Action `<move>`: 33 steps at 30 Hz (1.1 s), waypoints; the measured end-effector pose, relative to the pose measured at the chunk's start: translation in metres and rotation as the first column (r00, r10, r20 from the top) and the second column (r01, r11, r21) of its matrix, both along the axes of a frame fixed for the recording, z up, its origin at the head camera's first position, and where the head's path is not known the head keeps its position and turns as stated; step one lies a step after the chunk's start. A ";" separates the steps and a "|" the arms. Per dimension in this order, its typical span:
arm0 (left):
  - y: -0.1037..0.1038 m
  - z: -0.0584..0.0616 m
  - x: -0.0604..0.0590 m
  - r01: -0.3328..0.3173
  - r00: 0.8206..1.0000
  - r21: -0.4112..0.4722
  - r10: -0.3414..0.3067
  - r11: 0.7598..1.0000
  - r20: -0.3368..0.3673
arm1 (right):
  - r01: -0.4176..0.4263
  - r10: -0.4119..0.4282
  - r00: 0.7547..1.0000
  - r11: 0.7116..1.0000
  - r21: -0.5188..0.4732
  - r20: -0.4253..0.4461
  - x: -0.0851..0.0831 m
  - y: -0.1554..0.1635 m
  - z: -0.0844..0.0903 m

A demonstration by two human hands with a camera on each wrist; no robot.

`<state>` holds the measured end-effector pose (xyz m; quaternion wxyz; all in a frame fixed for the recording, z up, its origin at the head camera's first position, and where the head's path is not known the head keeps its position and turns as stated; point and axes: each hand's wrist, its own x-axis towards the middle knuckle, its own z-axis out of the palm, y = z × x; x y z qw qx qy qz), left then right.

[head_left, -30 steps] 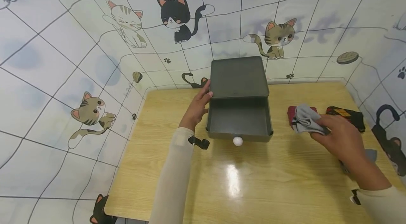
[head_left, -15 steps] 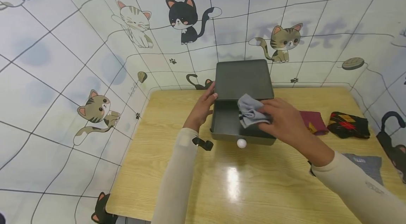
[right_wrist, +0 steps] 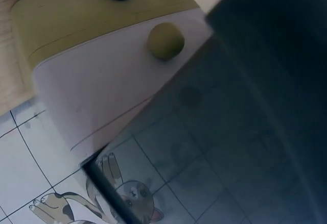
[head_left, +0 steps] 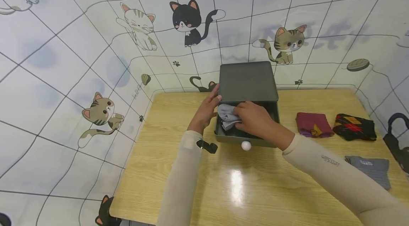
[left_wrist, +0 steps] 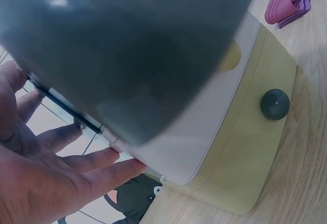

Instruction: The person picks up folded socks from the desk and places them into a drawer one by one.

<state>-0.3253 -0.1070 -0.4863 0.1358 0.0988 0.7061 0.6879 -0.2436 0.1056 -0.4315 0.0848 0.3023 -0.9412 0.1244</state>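
Head view: a grey sock, folded and bunched, is seen at the centre of the frame, inside the open drawer of a small dark box. It is covered in part by the right hand, whose fingers are curled down over the cloth and appear clamped on it; the fingertips are hidden, so the exact grip cannot be told. The sock is judged soft, light and limp, neither slippery nor fragile. It would be best taken by pinching the whole folded bundle through its middle, so that the fold is not lost.

The left side of the box is touched by the left hand, its fingers straight and slightly apart against the wall, as is also shown in the left wrist view. A white knob is seen on the drawer front.

Toward the right of the frame, well apart from the box, a dark red sock, a black patterned sock and another grey sock lie on the wooden counter.
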 end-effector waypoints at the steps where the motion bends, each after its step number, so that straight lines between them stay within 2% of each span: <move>1: 0.000 0.000 0.000 0.002 1.000 -0.002 -0.002 1.000 0.001 | 0.001 -0.001 1.000 1.000 0.005 0.012 -0.001 -0.002 -0.001; 8: 0.000 0.001 0.003 0.003 1.000 -0.002 -0.003 1.000 0.002 | -0.055 0.046 0.996 0.993 0.105 0.081 -0.005 -0.006 -0.005; 13: 0.002 0.001 0.001 0.006 1.000 0.007 -0.006 1.000 0.002 | -0.085 0.060 0.983 0.986 0.140 0.173 -0.005 -0.002 0.000; 15: 0.001 0.001 0.001 0.002 1.000 0.009 -0.002 1.000 0.004 | -0.082 0.056 0.983 0.985 0.150 0.173 -0.005 -0.003 0.002; 20: -0.001 0.003 0.001 0.002 1.000 0.002 -0.002 1.000 0.011 | -0.073 0.059 0.996 0.969 0.237 0.067 -0.003 -0.009 -0.002; 24: 0.000 0.005 0.000 0.012 1.000 0.004 -0.012 1.000 0.001 | -0.062 0.038 0.996 0.952 0.301 0.084 -0.005 -0.011 0.002; 28: 0.000 0.006 -0.001 -0.002 1.000 -0.001 0.002 1.000 -0.007 | -0.083 0.041 0.988 0.954 0.289 0.148 -0.010 -0.008 0.003; 33: 0.000 0.004 0.000 0.000 1.000 0.007 0.000 1.000 0.016 | -0.111 0.074 0.978 0.975 0.190 0.196 -0.005 0.008 0.006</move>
